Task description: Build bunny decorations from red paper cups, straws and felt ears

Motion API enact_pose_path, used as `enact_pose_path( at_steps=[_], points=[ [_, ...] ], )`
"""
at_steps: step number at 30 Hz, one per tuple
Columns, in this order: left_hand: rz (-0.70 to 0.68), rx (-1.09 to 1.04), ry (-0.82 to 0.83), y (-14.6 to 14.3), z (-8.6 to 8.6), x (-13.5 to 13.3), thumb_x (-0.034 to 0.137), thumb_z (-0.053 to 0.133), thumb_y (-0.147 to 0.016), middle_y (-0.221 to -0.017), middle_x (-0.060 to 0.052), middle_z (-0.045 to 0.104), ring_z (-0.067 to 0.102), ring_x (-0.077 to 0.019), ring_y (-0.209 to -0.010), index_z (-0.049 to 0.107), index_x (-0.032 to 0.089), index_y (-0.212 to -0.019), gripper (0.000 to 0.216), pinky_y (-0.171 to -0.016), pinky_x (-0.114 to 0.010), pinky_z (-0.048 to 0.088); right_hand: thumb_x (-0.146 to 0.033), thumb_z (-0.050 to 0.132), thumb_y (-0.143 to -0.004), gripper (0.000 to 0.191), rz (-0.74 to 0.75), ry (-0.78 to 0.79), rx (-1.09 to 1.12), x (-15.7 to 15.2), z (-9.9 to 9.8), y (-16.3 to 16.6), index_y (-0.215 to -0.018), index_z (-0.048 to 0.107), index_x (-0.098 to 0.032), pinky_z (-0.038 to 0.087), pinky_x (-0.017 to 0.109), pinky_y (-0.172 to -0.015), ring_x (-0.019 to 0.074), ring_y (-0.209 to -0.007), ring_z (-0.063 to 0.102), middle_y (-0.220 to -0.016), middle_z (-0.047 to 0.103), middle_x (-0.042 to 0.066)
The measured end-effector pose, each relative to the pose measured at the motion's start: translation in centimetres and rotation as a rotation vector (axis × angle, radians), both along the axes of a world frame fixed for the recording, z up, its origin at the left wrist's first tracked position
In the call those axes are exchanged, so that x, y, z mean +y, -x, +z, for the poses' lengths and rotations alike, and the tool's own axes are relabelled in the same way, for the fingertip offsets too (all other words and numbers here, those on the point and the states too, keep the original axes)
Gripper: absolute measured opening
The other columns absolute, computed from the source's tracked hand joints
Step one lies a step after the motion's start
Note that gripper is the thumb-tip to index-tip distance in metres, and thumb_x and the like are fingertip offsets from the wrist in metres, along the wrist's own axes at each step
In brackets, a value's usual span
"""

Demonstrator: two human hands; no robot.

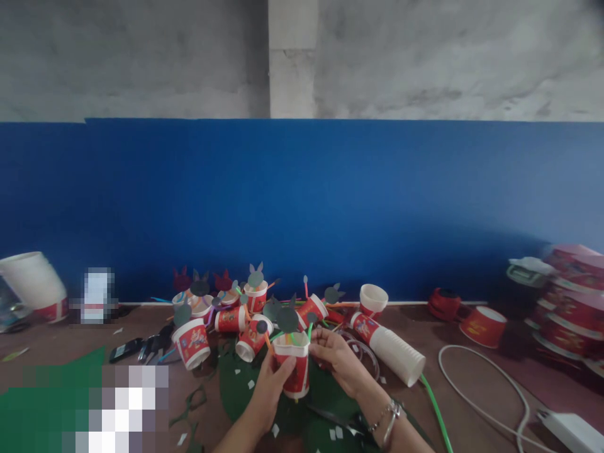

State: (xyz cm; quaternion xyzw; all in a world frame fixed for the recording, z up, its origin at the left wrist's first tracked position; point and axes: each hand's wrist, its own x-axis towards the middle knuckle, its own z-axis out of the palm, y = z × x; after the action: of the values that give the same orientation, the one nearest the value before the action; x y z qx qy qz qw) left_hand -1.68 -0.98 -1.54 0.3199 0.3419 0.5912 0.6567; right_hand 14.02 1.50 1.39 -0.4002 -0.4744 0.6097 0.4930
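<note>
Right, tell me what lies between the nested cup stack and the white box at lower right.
In the head view, a green tube and a looped white cable lie there.

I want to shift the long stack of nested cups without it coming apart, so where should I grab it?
Take the stack of nested cups around its ribbed white middle, probably best from above and the right. It lies on its side, leaving the rounded top exposed; another cup crowds its red end. Gripping only the outermost rim might pull cups loose.
</note>
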Motion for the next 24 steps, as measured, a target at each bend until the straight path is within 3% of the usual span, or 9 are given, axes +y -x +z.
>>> enact_pose_path(
  at_steps=[4, 10, 18, 24],
  points=[
    [0.075, 0.006, 0.000, -0.1, -0.1, 0.3, 0.041, 0.081, -0.057, -0.110, -0.012, 0.068, 0.061, -0.0293, -0.107, 0.062, 0.017, -0.106, 0.057, -0.094, -0.040, 0.046, -0.038, 0.078, -0.055, 0.033, -0.084, -0.054, -0.155, 0.6, 0.1, 0.0, -0.075, 0.064, -0.015, 0.037, 0.023, -0.051, 0.0111, -0.053, 0.050, -0.060, 0.060, -0.001],
    [0.107, -0.006, -0.010, 0.2, -0.3, 0.7, 0.040, 0.080, -0.058, -0.115, -0.012, 0.066, 0.059, -0.0291, -0.110, 0.062, 0.018, -0.107, 0.056, -0.096, -0.039, 0.044, -0.034, 0.067, -0.066, 0.020, -0.087, -0.186, -0.401, 0.2, 1.1, 0.4, -0.070, 0.066, -0.014, 0.033, 0.023, -0.050, 0.0110, -0.052, 0.043, -0.054, 0.051, -0.003],
    [0.137, -0.008, -0.007, -0.4, 0.2, 0.3, 0.040, 0.082, -0.054, -0.107, -0.012, 0.069, 0.062, -0.0303, -0.103, 0.063, 0.018, -0.106, 0.060, -0.092, -0.042, 0.046, -0.031, 0.054, -0.077, 0.024, -0.171, -0.347, -0.613, -0.1, 1.3, 0.2, -0.061, 0.063, -0.015, 0.035, 0.025, -0.055, 0.0151, -0.059, 0.048, -0.057, 0.054, -0.001],
    [0.103, -0.022, -0.031, -0.6, -0.4, 0.4, 0.037, 0.082, -0.055, -0.109, -0.012, 0.069, 0.062, -0.0308, -0.104, 0.061, 0.018, -0.110, 0.061, -0.093, -0.042, 0.046, -0.027, 0.048, -0.080, 0.025, -0.204, -0.490, -0.737, -1.0, 2.2, 0.5, -0.072, 0.069, -0.016, 0.044, 0.027, -0.069, 0.0212, -0.072, 0.060, -0.073, 0.067, 0.006]
  ],
)
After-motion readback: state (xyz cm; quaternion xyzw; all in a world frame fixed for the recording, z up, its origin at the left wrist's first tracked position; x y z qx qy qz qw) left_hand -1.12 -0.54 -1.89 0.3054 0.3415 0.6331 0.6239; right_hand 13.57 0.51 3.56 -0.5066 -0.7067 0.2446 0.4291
